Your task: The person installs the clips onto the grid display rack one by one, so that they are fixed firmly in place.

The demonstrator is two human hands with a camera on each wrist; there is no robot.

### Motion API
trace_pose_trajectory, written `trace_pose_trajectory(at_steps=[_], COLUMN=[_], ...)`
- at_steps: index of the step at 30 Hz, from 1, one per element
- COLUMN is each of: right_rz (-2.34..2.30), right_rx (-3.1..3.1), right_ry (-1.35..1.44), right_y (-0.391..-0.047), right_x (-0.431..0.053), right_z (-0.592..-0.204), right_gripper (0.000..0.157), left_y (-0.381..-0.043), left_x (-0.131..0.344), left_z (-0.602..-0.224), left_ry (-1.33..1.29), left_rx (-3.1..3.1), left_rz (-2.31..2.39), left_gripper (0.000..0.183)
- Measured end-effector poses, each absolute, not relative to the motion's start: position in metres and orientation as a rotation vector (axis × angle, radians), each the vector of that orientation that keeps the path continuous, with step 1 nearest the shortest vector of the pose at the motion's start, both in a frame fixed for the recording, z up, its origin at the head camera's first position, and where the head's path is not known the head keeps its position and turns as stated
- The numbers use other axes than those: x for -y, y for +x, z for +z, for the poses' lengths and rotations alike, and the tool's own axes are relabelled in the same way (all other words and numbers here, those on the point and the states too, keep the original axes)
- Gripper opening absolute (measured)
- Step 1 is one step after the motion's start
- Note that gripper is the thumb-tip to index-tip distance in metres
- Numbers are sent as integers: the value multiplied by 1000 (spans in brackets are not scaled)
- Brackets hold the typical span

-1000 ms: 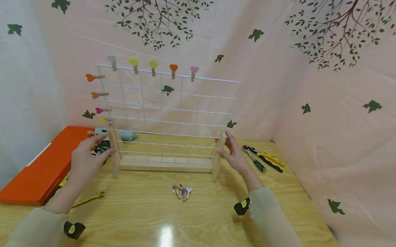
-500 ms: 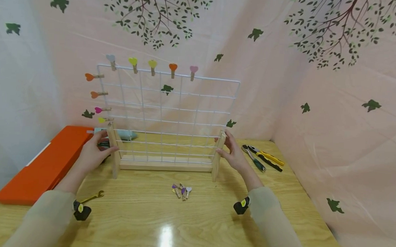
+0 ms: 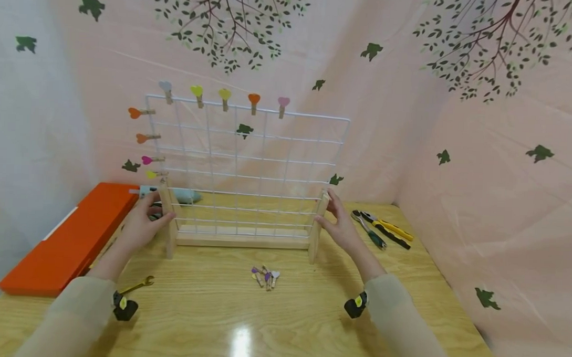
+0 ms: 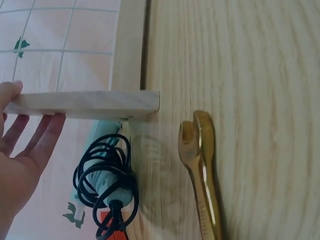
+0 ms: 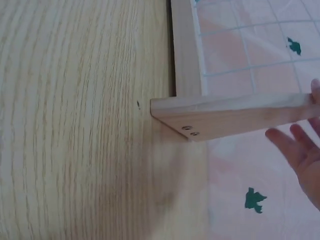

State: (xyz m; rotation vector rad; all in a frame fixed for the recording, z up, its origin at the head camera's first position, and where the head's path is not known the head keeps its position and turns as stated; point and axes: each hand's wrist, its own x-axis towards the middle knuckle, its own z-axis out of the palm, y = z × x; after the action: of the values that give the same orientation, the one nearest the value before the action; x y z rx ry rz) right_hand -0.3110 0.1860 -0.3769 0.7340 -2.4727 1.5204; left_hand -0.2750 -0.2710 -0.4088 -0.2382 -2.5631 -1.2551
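A white wire grid panel [image 3: 307, 114] stands upright in a pale wooden stand [image 3: 243, 241] on the table. Heart-topped mini clothespins [image 3: 254, 99] are clipped along its top edge, with several more, such as an orange one [image 3: 134, 113], down its left edge. My left hand [image 3: 140, 223] holds the left wooden upright [image 4: 85, 102], thumb on one side and fingertips on the other. At the opposite end, my right hand [image 3: 338, 222] holds the right upright [image 5: 235, 117] between thumb and fingers. In front of the stand lies a small pile of loose heart clothespins [image 3: 267, 277].
An orange case [image 3: 71, 244] lies along the left. Behind the left upright is a pale blue glue gun [image 3: 183, 196] with its coiled black cord [image 4: 107, 170]. A brass-coloured wrench [image 4: 206, 170] lies near my left wrist. Pliers [image 3: 388, 229] lie at the right.
My left hand has moved right and in to the left upright, its fingers now on it. My right hand stays on the right upright. The stand has not moved.
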Motion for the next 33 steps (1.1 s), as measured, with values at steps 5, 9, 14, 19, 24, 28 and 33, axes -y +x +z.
trace_pose_trajectory(at_steps=[5, 9, 14, 19, 24, 28, 33], right_rz=[1434, 1357, 1221, 1092, 1105, 1149, 1147], right_rx=[2418, 2402, 2533, 2668, 2745, 2817, 2892], right_ry=[629, 539, 641, 794, 934, 968, 923], right_y=[-308, -298, -276, -256, -246, -248, -254], right_x=[-192, -197, -189, -169, -150, -140, -129], right_z=[-377, -378, -382, -404, -435, -450, -459], right_gripper=[63, 45, 35, 33, 32, 28, 23], left_y=[-276, -277, -277, -277, -273, -271, -270], left_x=[266, 265, 263, 262, 260, 258, 256], left_z=[-407, -407, -409, -414, -417, -416, -413], left_ry=[-243, -222, -186, -185, -158, -147, -144], left_rx=[2531, 2537, 2539, 2523, 2513, 2490, 2480], left_rz=[-1185, -1161, -1138, -1130, -1131, -1132, -1118], left_gripper=[61, 61, 63, 65, 66, 64, 63])
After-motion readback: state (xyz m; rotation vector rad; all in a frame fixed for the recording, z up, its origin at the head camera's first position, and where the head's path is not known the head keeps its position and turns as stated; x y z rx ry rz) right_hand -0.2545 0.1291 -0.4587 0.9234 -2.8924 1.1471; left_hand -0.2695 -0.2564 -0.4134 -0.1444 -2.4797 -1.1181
